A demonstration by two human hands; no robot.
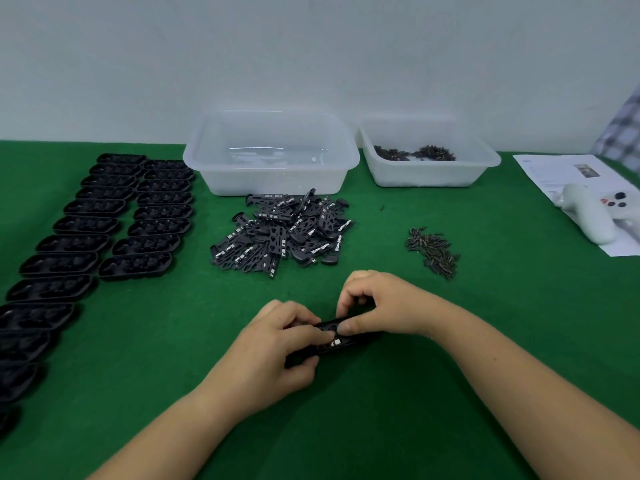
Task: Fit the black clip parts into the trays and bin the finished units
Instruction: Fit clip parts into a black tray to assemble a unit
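Both hands meet over the green desk [415, 341] at about 6 o'clock from the scene's centre, working one black tray [341, 341] that lies on the cloth between them. The left hand [277, 344] grips the tray's left end, its fingers [304, 367] curled under and around the near edge, thumb on top. The right hand [377, 306] comes over from 3 o'clock, its fingers [346, 327] closed narrowly, pressing on the tray's top where a clip part with small white tabs shows. How much of that part is seated cannot be told, as the hands cover most of it.

A loose pile of black clip parts [282, 232] lies at 12 o'clock from the hands, just in front of the large clear bin [272, 154], which looks nearly bare inside. To the right of that bin, at 1 o'clock, stands a second white bin [429, 157] holding a scatter of small dark pieces. A small heap of dark screws or pins [433, 251] sits on the desk at 2 o'clock from the hands, well apart from the clip pile.

At 9 to 10 o'clock two rows of black trays [104, 230] run along the left side of the desk, overlapping slightly. At far 3 o'clock a white controller [595, 216] rests on a printed sheet of paper [554, 171].
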